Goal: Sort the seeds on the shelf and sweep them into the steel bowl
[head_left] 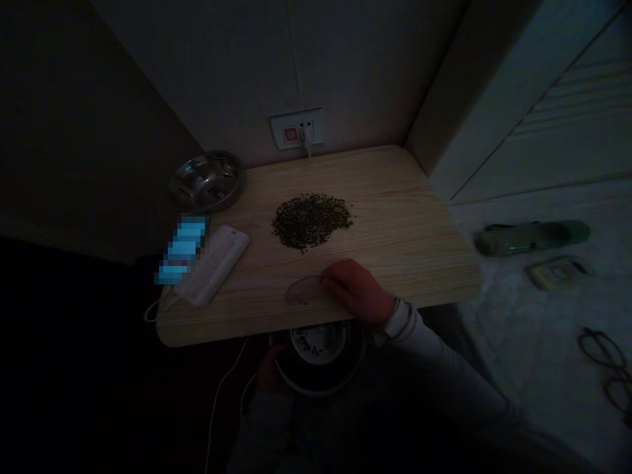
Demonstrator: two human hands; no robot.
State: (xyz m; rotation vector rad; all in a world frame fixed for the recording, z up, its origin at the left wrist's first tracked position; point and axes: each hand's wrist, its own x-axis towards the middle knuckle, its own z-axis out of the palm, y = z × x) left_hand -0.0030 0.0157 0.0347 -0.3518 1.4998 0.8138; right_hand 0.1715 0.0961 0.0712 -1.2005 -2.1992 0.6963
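Observation:
A heap of small dark seeds or grains (pixel 311 220) lies in the middle of a light wooden tabletop (pixel 395 217). My right hand (pixel 356 288) rests near the table's front edge, fingers closed on a thin clear oval piece (pixel 303 289) lying flat on the wood. Below the table's front edge my left hand (pixel 269 372) grips the rim of a round bowl (pixel 320 362) with a few dark grains in it. The room is very dim.
A steel bowl (pixel 206 181) sits at the table's back left corner. A white flat pack (pixel 217 263) and a lit screen (pixel 182 249) lie at the left edge. A wall socket (pixel 296 129) holds a plug. A bottle (pixel 533 237) and glasses (pixel 605 359) lie at the right.

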